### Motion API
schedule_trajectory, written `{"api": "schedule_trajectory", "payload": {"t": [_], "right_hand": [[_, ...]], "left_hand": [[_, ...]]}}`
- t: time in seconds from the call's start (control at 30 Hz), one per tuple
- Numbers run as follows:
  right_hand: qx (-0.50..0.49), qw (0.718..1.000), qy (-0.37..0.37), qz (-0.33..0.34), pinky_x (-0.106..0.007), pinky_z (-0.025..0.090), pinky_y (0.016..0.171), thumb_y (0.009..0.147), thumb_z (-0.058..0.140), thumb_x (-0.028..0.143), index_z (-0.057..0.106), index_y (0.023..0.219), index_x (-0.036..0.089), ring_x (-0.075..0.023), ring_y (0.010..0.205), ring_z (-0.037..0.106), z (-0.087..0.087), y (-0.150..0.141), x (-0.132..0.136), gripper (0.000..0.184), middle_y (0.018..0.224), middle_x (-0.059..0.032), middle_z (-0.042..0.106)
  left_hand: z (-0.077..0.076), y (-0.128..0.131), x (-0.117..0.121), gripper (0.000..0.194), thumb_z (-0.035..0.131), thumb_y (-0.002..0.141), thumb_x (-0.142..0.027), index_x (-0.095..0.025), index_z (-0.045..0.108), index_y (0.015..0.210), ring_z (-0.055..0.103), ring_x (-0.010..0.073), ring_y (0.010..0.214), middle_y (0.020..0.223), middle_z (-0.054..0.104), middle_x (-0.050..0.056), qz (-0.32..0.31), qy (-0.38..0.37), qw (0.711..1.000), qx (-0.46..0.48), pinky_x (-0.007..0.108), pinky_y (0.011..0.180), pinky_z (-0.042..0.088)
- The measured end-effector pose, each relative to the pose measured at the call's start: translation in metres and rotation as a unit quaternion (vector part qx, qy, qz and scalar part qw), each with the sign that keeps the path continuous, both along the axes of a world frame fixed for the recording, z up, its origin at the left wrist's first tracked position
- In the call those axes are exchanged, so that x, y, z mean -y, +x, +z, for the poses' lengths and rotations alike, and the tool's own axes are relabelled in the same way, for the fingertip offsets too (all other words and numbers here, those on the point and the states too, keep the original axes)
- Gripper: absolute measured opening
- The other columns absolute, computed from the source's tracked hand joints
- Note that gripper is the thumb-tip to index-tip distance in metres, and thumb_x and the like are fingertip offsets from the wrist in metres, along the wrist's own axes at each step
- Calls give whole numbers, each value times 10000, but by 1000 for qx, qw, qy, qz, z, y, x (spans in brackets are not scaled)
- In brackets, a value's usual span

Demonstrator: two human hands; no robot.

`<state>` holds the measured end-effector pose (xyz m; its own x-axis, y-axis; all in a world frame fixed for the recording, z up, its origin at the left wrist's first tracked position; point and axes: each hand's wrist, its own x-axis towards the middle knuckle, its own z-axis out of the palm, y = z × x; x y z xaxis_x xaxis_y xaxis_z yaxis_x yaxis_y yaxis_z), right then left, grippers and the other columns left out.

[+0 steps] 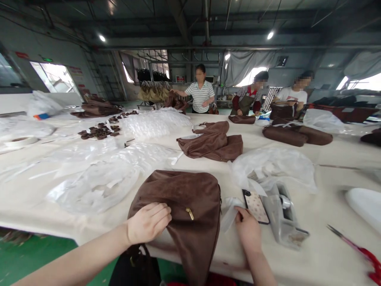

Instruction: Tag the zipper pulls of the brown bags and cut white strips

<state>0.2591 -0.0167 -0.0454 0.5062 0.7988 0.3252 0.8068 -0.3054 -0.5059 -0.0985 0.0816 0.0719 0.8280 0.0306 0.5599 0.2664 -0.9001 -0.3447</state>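
Note:
A brown leather-look bag [181, 194] lies before me, its lower part hanging over the table's near edge. A small brass zipper pull [189, 213] shows on its front. My left hand [150, 222] is closed on the bag's front, fingers curled over the material and thumb hidden. To the right of the bag, my right hand [247, 228] pinches a thin whitish translucent sheet [230, 212] between thumb and fingers. A phone with a patterned case [255, 205] lies just past that hand, beside a tape dispenser [285, 214].
Scissors with red handles [357, 248] lie at the right. Clear plastic bags [101, 184] and more brown bags [212, 145] are spread over the white table [324, 206]. Small brown pieces [99, 131] are piled at far left. Several people [201, 93] stand across the table.

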Motion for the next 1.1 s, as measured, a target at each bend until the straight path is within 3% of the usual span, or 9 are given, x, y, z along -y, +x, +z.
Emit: {"api": "schedule_trajectory", "payload": {"t": [0.1, 0.2, 0.33, 0.43, 0.57, 0.67, 0.8, 0.97, 1.1], "right_hand": [[-27, 999, 23, -7, -296, 483, 677, 874, 397, 260, 693, 1057, 195, -212, 751, 679, -1, 3, 3, 354, 924, -75, 734], [-45, 998, 50, -17, -286, 501, 666, 863, 405, 277, 689, 1064, 170, -199, 717, 681, -2, 7, 9, 364, 961, -90, 739], [-33, 998, 52, -20, -313, 509, 684, 866, 381, 272, 701, 1036, 181, -226, 772, 695, 1, 19, 15, 374, 993, -98, 740], [44, 999, -17, 6, -319, 507, 697, 873, 340, 192, 696, 1059, 209, -228, 807, 697, 7, 34, 16, 402, 966, -81, 746], [107, 991, -65, 40, -302, 500, 753, 825, 345, 82, 699, 1053, 186, -207, 869, 692, 21, 46, 13, 433, 1065, -93, 716], [156, 986, -63, 15, -316, 486, 788, 812, 391, 85, 703, 1031, 144, -228, 929, 672, 36, 38, 8, 386, 1185, -148, 648], [207, 972, -112, 12, -333, 468, 691, 845, 476, 193, 707, 997, 189, -235, 785, 667, 51, 13, -3, 277, 1022, -121, 677], [192, 967, -163, 28, -309, 401, 567, 843, 464, 141, 711, 830, 163, -225, 665, 653, 44, 0, -13, 248, 859, -131, 680], [159, 974, -160, 24, -291, 390, 580, 880, 464, 185, 708, 847, 184, -208, 667, 650, 35, 10, -11, 246, 826, -107, 689]], "left_hand": [[-25, 1, 7, 202, 496, 798, -67, -181, 619, 910, 622, 204, 906, 954, 689, 60, 68, -103, 990, -75, 334, 870, 500], [-51, 5, 24, 254, 549, 730, -72, -192, 620, 942, 609, 230, 953, 994, 681, 53, 152, -197, 962, -116, 371, 917, 486], [-71, 8, 46, 354, 511, 698, -27, -213, 626, 975, 589, 230, 1015, 1041, 670, 50, 207, -251, 943, -69, 390, 974, 457], [-76, 6, 54, 372, 481, 712, -27, -221, 635, 990, 595, 230, 1000, 1030, 674, 46, 217, -263, 940, -13, 398, 963, 467], [-72, 1, 60, 388, 441, 707, -30, -219, 636, 985, 605, 227, 1009, 1055, 672, 54, 202, -276, 939, 35, 408, 980, 472], [-63, -1, 70, 488, 436, 661, -38, -201, 594, 1092, 554, 251, 1148, 1198, 621, 90, 175, -288, 940, 58, 431, 1030, 451], [-43, 4, 80, 527, 445, 702, -56, -187, 515, 1208, 492, 265, 1237, 1293, 555, 130, 132, -294, 944, 75, 446, 1046, 446], [-22, 16, 81, 346, 439, 818, -73, -193, 535, 1128, 543, 243, 1167, 1224, 579, 137, 105, -336, 929, 110, 414, 1001, 482], [-17, 19, 85, 286, 446, 837, -83, -199, 542, 1080, 571, 230, 1117, 1187, 588, 130, 106, -395, 898, 161, 395, 958, 504]]}}
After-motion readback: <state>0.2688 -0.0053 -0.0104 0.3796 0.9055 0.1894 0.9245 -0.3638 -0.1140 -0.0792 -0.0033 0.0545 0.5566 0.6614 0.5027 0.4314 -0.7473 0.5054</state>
